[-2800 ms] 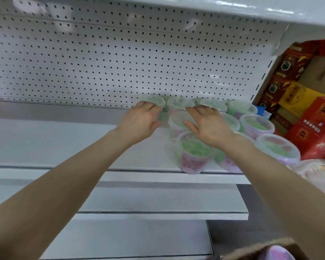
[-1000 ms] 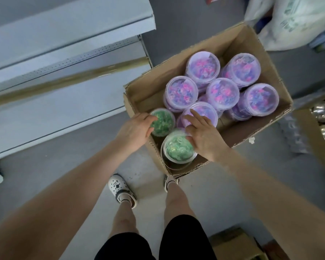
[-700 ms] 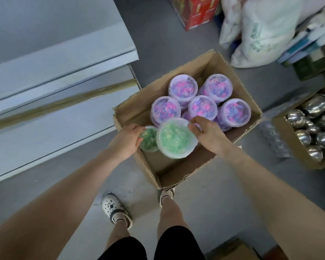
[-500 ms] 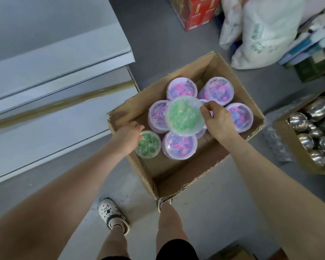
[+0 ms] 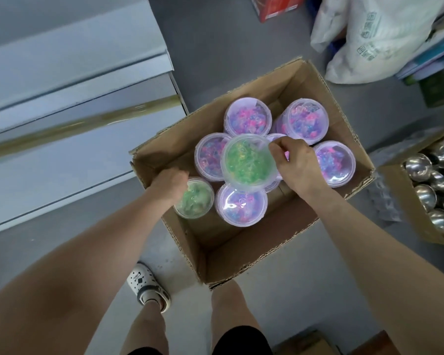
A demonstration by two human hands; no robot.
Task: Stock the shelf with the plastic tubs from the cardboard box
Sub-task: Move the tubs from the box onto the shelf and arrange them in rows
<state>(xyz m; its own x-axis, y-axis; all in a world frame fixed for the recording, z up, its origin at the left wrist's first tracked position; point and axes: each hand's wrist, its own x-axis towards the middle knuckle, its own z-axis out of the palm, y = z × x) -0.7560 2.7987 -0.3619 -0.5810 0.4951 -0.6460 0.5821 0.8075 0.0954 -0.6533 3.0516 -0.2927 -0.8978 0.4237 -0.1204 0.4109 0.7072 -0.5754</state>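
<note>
An open cardboard box [image 5: 244,254] stands on the grey floor below me. Inside it are several purple-pink plastic tubs [image 5: 241,203] with clear lids. My right hand [image 5: 296,166] grips the rim of a green-filled tub [image 5: 248,162], which is lifted above the purple ones. My left hand [image 5: 169,185] reaches into the box's left corner and its fingers curl over the edge of a second green tub [image 5: 196,199] that still sits low in the box. The white shelf [image 5: 69,80] is at the upper left.
A second box of shiny metal bowls [image 5: 436,185] stands at the right. White plastic sacks [image 5: 374,34] and a red carton [image 5: 274,7] lie beyond the box. My feet, one in a white clog [image 5: 148,285], stand just in front of the cardboard box.
I turned from the shelf down to the box. My right hand lifted a green tub up and out over the purple tubs. My left hand stayed on the other green tub.
</note>
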